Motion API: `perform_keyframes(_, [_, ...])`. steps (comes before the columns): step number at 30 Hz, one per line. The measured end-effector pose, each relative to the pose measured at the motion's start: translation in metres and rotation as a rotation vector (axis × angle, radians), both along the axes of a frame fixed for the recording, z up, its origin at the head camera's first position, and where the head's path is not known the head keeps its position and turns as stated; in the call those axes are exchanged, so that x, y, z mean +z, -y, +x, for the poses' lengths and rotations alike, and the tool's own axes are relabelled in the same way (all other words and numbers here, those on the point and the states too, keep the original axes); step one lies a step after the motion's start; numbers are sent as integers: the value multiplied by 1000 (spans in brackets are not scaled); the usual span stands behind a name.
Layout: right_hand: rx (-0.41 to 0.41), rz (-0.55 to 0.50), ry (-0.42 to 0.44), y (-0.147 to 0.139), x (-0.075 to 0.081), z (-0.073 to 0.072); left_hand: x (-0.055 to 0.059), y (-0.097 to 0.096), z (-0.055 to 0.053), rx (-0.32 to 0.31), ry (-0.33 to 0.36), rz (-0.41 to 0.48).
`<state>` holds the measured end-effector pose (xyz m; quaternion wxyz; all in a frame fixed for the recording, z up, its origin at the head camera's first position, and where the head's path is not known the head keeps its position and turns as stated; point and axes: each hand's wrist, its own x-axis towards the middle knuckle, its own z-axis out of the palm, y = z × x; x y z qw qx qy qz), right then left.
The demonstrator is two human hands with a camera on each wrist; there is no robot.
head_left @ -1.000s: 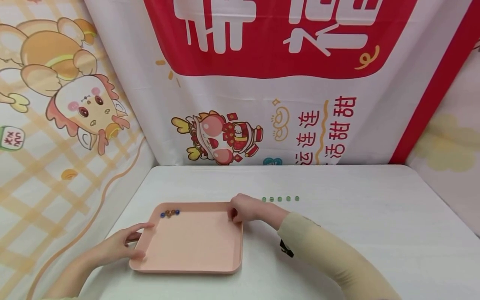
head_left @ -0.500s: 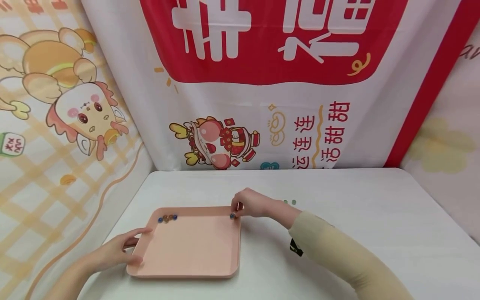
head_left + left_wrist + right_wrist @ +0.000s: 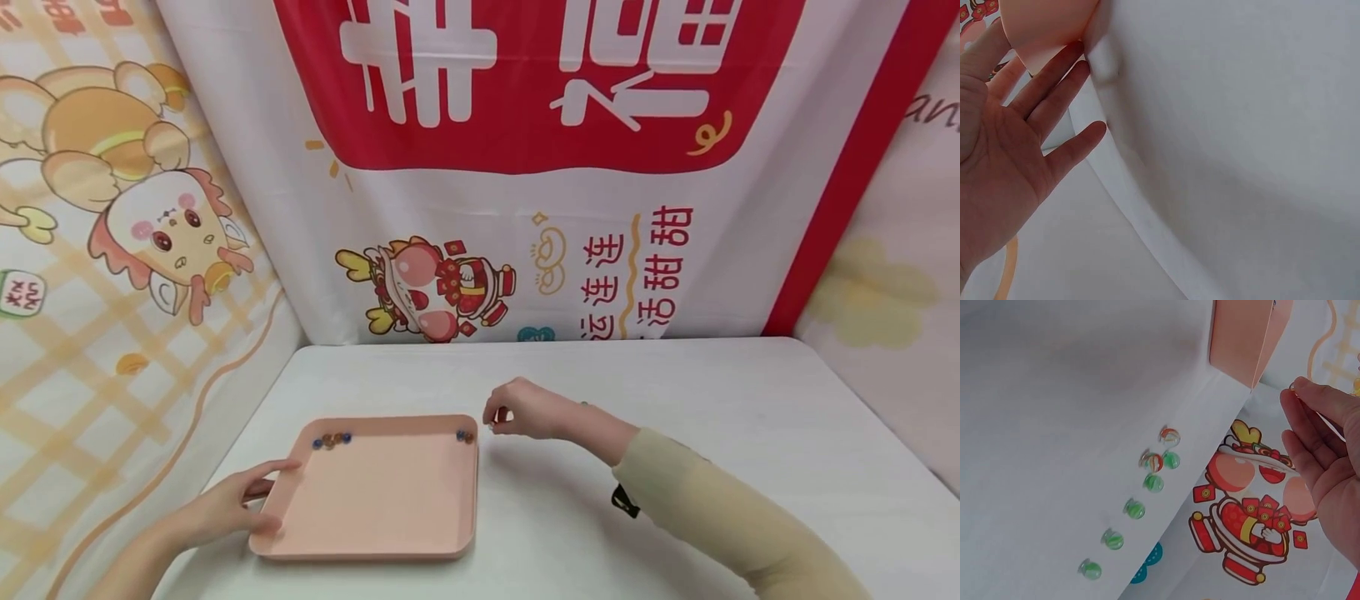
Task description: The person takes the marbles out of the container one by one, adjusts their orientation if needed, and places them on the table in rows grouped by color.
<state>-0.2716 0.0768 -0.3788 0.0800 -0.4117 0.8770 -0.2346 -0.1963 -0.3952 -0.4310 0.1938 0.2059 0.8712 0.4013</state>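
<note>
The pink tray [image 3: 375,500] lies on the white table. My left hand [image 3: 232,500] grips its left rim; in the left wrist view the fingers [image 3: 1054,94] reach along the outer wall. Inside, several blue and amber marbles [image 3: 331,440] cluster in the far left corner, and a blue and a brown marble [image 3: 469,437] touch in the far right corner. Just right of the tray, above the table, my right hand [image 3: 528,408] pinches what looks like a small glass marble [image 3: 1293,389], mostly hidden by the fingertips.
In the right wrist view a line of several green marbles [image 3: 1134,509] lies on the table, with two orange-streaked marbles [image 3: 1170,435] at one end. A printed cloth [image 3: 420,192] closes off the back, and another patterned cloth [image 3: 112,367] stands at the left.
My right hand has left the tray's far right corner and moved rightward over the table. A blue and a brown marble now show in that corner. My left hand keeps its hold.
</note>
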Motion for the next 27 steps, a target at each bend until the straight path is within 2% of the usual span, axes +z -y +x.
perform_keyframes(5, [-38, -7, -9, -17, -1, 1, 0, -1, 1, 9, -8, -24])
perform_keyframes(14, [-102, -52, 46, -46, -4, -2, 0, -1, 1, 14, -13, -18])
perform_keyframes(19, [-115, -65, 20, -59, -6, -6, -1, -1, 1, -1, -41, -25])
perform_keyframes(27, [-177, -49, 16, -78, -7, -6, -1, 0, 1, 12, -30, -29])
